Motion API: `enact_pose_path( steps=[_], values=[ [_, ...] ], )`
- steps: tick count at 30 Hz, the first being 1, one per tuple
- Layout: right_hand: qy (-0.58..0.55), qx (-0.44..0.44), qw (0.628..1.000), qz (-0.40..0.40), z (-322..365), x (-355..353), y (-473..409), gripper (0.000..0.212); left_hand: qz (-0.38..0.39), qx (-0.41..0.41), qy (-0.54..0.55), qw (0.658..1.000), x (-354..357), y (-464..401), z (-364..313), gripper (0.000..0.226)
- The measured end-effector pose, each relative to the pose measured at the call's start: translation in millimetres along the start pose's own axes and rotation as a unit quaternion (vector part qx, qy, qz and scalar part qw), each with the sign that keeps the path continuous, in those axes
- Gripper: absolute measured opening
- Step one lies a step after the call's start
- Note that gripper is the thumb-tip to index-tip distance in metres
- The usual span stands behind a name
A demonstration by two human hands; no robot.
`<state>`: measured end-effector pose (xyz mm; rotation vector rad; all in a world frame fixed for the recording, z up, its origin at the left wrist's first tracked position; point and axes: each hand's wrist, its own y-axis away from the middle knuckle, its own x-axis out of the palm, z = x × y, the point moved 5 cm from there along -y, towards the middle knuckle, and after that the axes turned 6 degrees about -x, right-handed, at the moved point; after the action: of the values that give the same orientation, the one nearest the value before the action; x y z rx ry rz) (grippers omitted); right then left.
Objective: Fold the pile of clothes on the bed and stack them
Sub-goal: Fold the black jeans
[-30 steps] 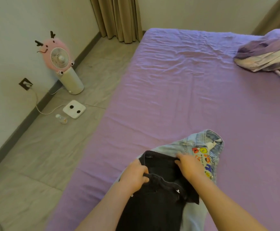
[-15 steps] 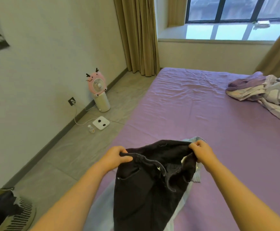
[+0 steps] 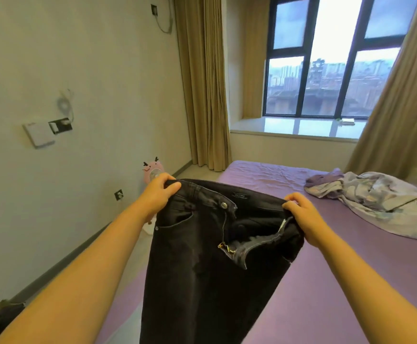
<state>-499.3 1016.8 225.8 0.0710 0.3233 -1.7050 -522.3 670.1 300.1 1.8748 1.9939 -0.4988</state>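
While the black jeans (image 3: pixel 209 256) hang lengthwise at 6 o'clock, the left hand (image 3: pixel 159 194) and right hand (image 3: pixel 304 219) stand apart, each gripping one end of the waistband, presumably to let the legs drop straight before folding. Fly observed open. Unfolded clothes pile (image 3: pixel 381 194) lies on the bed (image 3: pixel 339 281) at 2 o'clock, well apart.

We hold the black jeans (image 3: pixel 202 256) up in the air by the waistband, spread wide, front toward us. The fly hangs open, the zipper undone, the right flap folded outward, a metal button at the top of the fly. The legs hang straight down out of view over the near part of the purple bed (image 3: pixel 339 281). A crumpled pale lilac and grey pile (image 3: pixel 381 197) lies far right on the bed, well apart from the jeans
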Motion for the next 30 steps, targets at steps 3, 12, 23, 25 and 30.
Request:
enact_pose_path(
  steps=[3, 12, 23, 25, 30],
  values=[
    [-0.065, -0.048, 0.996, -0.023, 53, -29, 47, 0.015, -0.007, 0.027, 0.03, 0.999, 1, 29, -32, 0.011],
    [0.068, -0.11, 0.979, 0.159, 148, -98, 235, 0.022, 0.048, 0.091, 0.098, 0.99, 9, 128, -88, 0.009],
    [0.141, -0.204, 0.953, -0.174, 243, -194, 357, 0.008, 0.129, 0.212, 0.08, 0.965, 0, 249, -191, 0.015],
    [0.147, -0.218, 0.942, -0.207, 261, -214, 367, 0.007, 0.128, 0.237, 0.084, 0.959, 2, 270, -212, 0.023],
    [0.212, -0.238, 0.921, -0.226, 283, -260, 388, 0.008, 0.11, 0.276, 0.075, 0.952, 23, 310, -248, 0.045]
  ],
)
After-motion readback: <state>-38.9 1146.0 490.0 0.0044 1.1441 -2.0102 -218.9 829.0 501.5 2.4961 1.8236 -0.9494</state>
